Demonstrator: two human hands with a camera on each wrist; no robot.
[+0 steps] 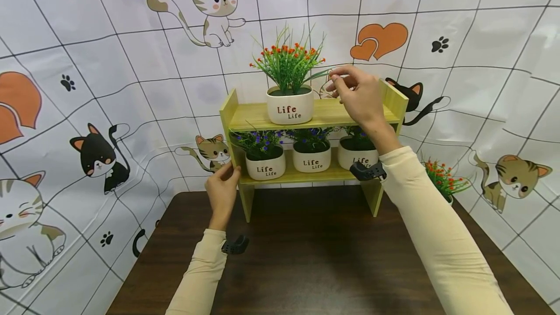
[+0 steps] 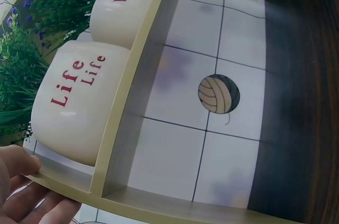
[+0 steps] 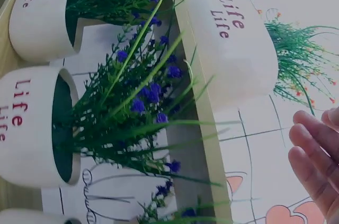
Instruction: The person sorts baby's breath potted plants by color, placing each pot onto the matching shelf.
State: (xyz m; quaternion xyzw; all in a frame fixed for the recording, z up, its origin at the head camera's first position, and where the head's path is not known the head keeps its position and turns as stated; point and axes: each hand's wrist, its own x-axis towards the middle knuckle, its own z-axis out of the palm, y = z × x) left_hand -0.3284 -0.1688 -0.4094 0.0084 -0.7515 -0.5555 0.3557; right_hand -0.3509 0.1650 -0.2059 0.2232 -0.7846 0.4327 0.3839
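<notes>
A two-tier wooden shelf (image 1: 323,113) stands on the table. On its top board sits a white "Life" pot (image 1: 289,108) with an artificial plant of orange flowers (image 1: 288,57). My right hand (image 1: 360,96) is to the right of this plant, thumb and fingertips pinching the tip of a long green leaf (image 1: 317,75). In the right wrist view its fingers (image 3: 312,155) show beside the plant. My left hand (image 1: 222,189) grips the shelf's left side panel near the lower board, thumb (image 2: 24,161) on the inner side and fingers outside.
On the lower board stand three white pots (image 1: 311,159) with purple-flowered plants (image 1: 262,141). Another orange-flowered plant (image 1: 444,176) is at the table's right edge. The dark wooden table (image 1: 306,252) meets walls (image 1: 144,86) covered in cat-patterned sheeting.
</notes>
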